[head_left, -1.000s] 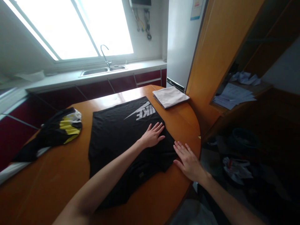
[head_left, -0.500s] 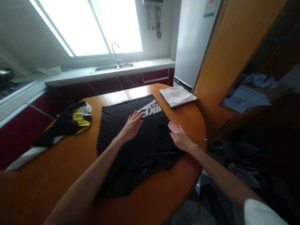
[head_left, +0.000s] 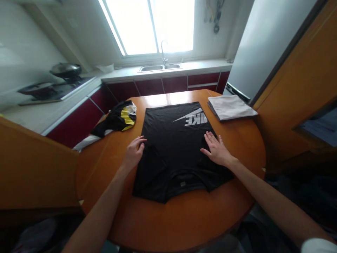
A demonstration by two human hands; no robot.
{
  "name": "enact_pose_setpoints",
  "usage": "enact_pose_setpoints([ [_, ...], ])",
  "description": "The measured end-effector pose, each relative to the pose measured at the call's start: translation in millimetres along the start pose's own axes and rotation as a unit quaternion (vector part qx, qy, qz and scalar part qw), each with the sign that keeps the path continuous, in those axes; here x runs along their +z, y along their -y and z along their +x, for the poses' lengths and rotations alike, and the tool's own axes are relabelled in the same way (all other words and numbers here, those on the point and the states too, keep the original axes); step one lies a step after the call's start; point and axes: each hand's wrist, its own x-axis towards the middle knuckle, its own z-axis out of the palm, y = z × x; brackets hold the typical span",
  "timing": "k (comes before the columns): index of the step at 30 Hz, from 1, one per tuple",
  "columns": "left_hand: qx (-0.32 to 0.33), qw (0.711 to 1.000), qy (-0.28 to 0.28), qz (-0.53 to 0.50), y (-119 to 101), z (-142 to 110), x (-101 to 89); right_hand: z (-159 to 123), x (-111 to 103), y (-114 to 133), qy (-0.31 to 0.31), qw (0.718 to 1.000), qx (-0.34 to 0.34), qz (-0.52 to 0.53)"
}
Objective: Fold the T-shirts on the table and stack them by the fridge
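A black T-shirt (head_left: 173, 147) with a grey NIKE print lies spread on the wooden table (head_left: 168, 225). Its neckline is toward me, and the print, upside down from here, is near the far edge. My left hand (head_left: 134, 151) is at the shirt's left edge, fingers loosely bent toward the cloth and thumb apart, holding nothing. Whether its fingertips touch the fabric is hard to tell. On the right side of the shirt, my right hand (head_left: 217, 150) lies palm down with fingers stretched out, near the right edge.
A folded white cloth (head_left: 231, 107) rests at the table's far right. To the far left lies a crumpled black, yellow and white garment (head_left: 118, 117). Beyond are a sink (head_left: 160, 67), a stove with pans (head_left: 65, 70), and a fridge (head_left: 265, 45) on the right.
My left hand has moved from the middle of the shirt to its left edge. The right hand stays on the right side, its thumb now spread wider. My view has turned left.
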Motion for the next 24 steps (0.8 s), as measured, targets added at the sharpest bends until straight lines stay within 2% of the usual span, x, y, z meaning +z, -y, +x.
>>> enact_pose_setpoints([
  [4, 0.016, 1.0, 0.007, -0.002, 3, -4, 10.2, 8, 7, 11, 0.025, 1.0, -0.004, -0.014],
  [7, 0.028, 0.999, 0.027, -0.002, -1, -9, 11.5, 9, 14, 13, 0.021, 1.0, 0.009, -0.019],
  [12, 0.078, 0.991, 0.11, 0.007, -18, -24, 15.4, 10, 13, 12, -0.022, 1.0, 0.009, 0.015],
  [15, 0.13, 0.976, 0.174, 0.023, -28, -31, 21.4, 12, 3, 2, -0.077, 0.994, 0.021, 0.076],
  [18, 0.169, 0.963, 0.209, 0.034, -30, -34, 25.5, 13, -7, -20, -0.177, 0.969, 0.086, 0.153],
  [21, 0.172, 0.962, 0.206, 0.041, -24, -32, 26.2, 10, -12, -43, -0.266, 0.933, 0.138, 0.198],
  [24, 0.158, 0.968, 0.188, 0.049, -15, -28, 25.6, 6, -12, -51, -0.281, 0.929, 0.118, 0.212],
])
